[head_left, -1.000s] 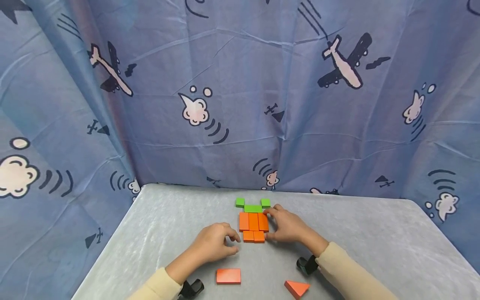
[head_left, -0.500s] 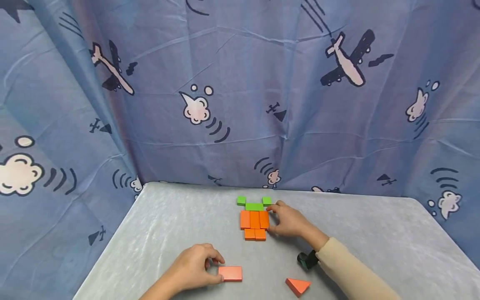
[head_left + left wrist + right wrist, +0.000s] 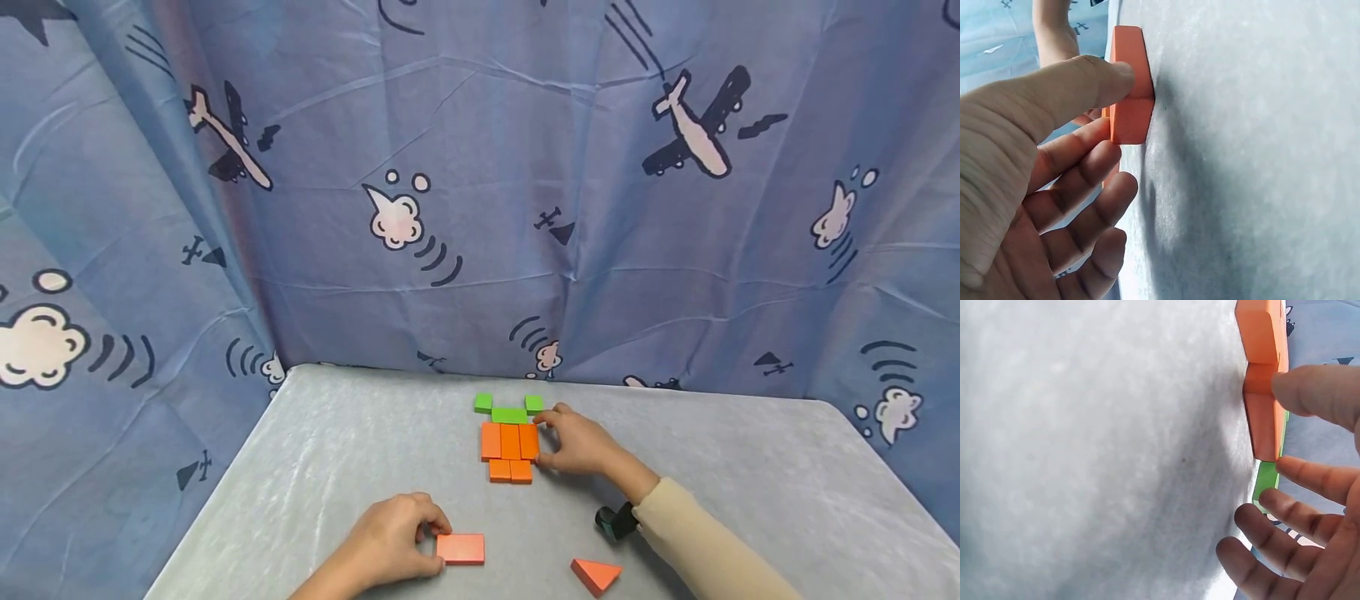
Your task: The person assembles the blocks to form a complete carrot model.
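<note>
My left hand (image 3: 393, 537) pinches the left end of a light red rectangular block (image 3: 461, 549) lying near the front of the table. In the left wrist view its thumb is on the near side of that block (image 3: 1132, 122), the other fingers loosely bent. Farther back, my right hand (image 3: 581, 442) rests at the right side of a flat figure made of several orange blocks (image 3: 510, 442). Its thumb and index tips lie by the two ends of the rightmost orange block (image 3: 1264, 425). The right hand's remaining fingers are spread and hold nothing.
A green rectangular block (image 3: 509, 415) and two small green blocks (image 3: 483, 403) top the orange figure. A red triangular block (image 3: 597, 575) lies at the front right of the grey table (image 3: 337, 442). Behind hangs a blue curtain (image 3: 465, 333) with airplane prints.
My left hand has come back from beside the orange figure toward the front and taken hold of the light red block. The right hand stays almost where it was.
</note>
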Tool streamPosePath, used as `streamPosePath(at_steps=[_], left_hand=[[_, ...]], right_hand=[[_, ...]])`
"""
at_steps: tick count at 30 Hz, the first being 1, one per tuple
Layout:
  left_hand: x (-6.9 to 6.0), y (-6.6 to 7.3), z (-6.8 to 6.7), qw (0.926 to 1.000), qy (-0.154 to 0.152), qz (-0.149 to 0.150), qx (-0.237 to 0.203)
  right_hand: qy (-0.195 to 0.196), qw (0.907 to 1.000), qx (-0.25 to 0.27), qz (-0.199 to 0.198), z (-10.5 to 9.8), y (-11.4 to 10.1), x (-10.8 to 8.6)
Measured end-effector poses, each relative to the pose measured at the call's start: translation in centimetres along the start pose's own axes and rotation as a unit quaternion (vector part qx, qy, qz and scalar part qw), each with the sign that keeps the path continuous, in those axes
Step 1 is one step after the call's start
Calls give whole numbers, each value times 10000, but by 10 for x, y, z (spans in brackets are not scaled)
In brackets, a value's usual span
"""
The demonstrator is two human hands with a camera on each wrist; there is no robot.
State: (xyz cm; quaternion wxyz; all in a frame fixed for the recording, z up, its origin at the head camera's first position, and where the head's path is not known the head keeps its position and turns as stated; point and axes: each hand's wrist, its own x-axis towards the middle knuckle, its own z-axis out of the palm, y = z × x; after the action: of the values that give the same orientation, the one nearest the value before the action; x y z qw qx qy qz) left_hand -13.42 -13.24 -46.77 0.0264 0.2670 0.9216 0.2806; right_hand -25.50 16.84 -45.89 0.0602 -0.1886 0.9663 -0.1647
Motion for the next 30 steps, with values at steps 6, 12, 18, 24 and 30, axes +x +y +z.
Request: streamPosePath(at_steps=[6, 12, 18, 24, 30], left_hand=[[10, 1, 6, 10000, 64, -7, 8], [27, 5, 8, 10000, 57, 20, 20], [50, 10, 14, 9998, 206, 4, 45], [68, 11, 22, 9997, 227, -39, -19], [80, 13, 27, 9992, 384, -65, 18]], right_hand=[[24, 10000, 34, 44, 0, 1, 1], [-72, 9999, 49, 112, 1, 1, 3], [-116, 9998, -8, 153, -1, 1, 3], [-128, 9998, -112, 143, -2, 0, 3], [-82, 9999, -90, 80, -4, -1, 3]])
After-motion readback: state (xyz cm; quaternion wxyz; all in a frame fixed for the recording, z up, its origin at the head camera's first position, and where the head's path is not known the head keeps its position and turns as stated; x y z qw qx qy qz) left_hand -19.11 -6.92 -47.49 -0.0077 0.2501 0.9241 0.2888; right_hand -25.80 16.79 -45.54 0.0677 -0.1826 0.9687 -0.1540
